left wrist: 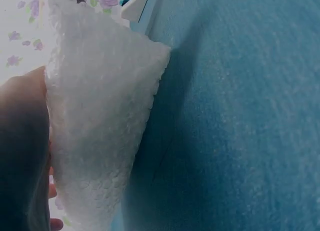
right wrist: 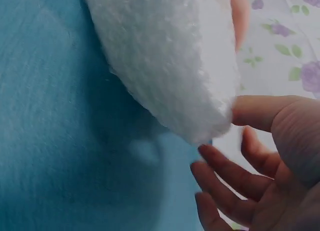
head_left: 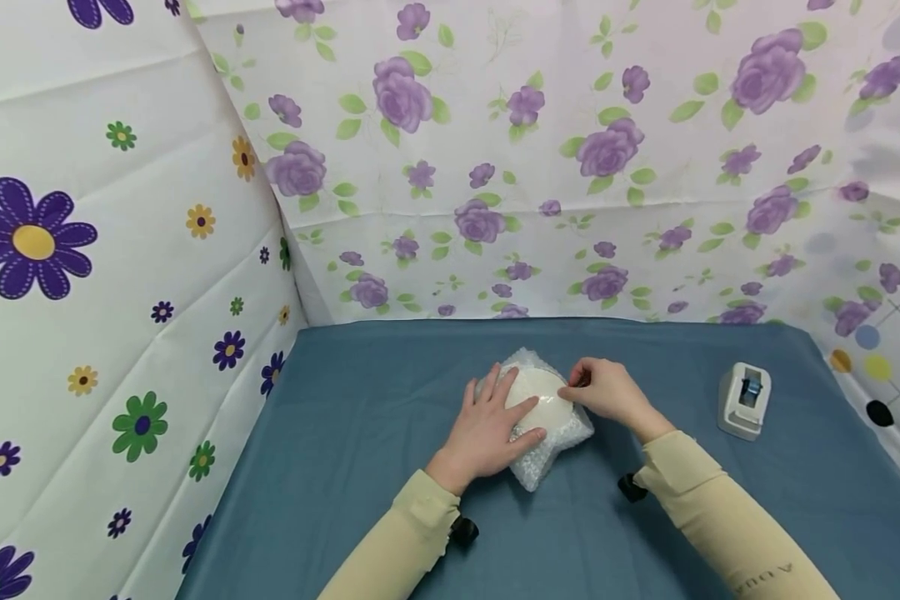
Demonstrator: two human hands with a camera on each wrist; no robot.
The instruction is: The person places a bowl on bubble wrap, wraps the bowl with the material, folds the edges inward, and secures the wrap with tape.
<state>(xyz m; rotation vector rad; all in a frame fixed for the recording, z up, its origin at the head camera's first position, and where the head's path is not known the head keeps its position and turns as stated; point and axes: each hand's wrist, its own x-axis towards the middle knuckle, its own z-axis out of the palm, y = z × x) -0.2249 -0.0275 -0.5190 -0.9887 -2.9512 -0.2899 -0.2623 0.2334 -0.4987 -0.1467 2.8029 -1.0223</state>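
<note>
A pale round thing wrapped in clear bubble wrap point(head_left: 543, 442) lies on the blue cloth, its wrap ends sticking out in points. In the left wrist view the side of the bubble wrap point(left wrist: 95, 101) fills much of the frame. My left hand point(head_left: 487, 429) rests on top of the bundle with fingers spread. From the right, my right hand point(head_left: 607, 392) touches the bundle's top edge with the thumb. In the right wrist view this hand's other fingers point(right wrist: 235, 176) are loosely bent and apart from the wrap point(right wrist: 160, 61). What is inside the wrap cannot be made out clearly.
A white tape dispenser point(head_left: 745, 400) with a blue core stands on the right of the blue cloth point(head_left: 360, 417). Flowered sheets point(head_left: 450, 167) hang behind and along the sides of the table.
</note>
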